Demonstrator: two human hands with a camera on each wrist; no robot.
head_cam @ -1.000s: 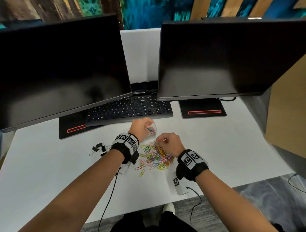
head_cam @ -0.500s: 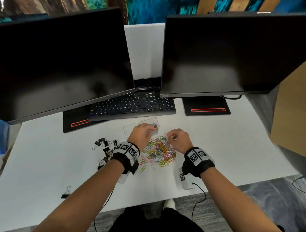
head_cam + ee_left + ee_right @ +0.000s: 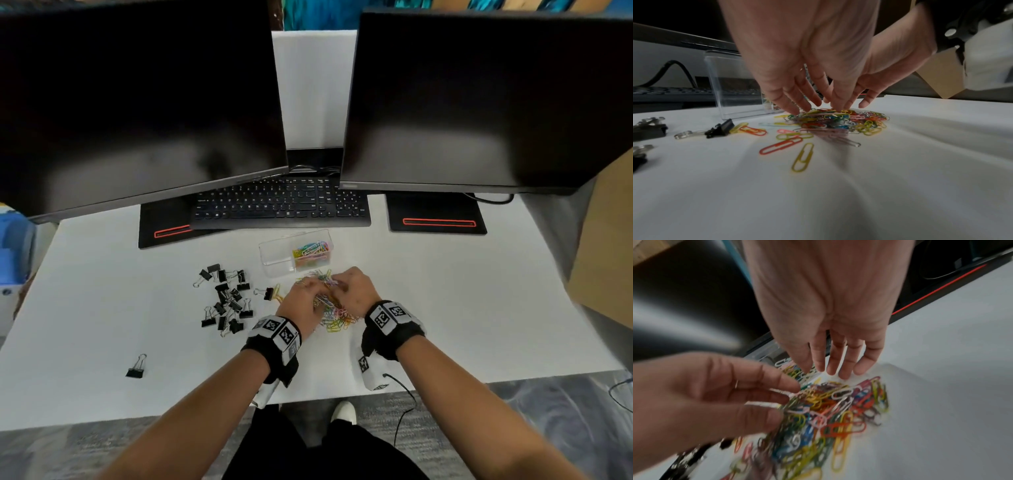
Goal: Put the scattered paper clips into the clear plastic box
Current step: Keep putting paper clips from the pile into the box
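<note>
A heap of coloured paper clips (image 3: pixel 337 317) (image 3: pixel 840 121) (image 3: pixel 838 410) lies on the white desk. My left hand (image 3: pixel 310 291) (image 3: pixel 807 105) (image 3: pixel 781 395) reaches into its left side with straight fingers touching the clips. My right hand (image 3: pixel 344 286) (image 3: pixel 859 101) (image 3: pixel 832 368) comes down on the far right side, fingers straight, tips at the heap's edge. The clear plastic box (image 3: pixel 274 257) (image 3: pixel 731 91) stands just beyond the heap, with several clips in its right end. A few stray clips (image 3: pixel 781 146) lie nearer me.
Black binder clips (image 3: pixel 226 298) are scattered left of the heap, with a single binder clip (image 3: pixel 137 366) further left and near. A keyboard (image 3: pixel 281 205) and two monitors (image 3: pixel 137 102) stand behind the box. The desk's front edge (image 3: pixel 205 411) is close to my wrists.
My left hand has come back from the box to the heap. Both hands have opened their fingers onto the clips. The head view has tilted further down.
</note>
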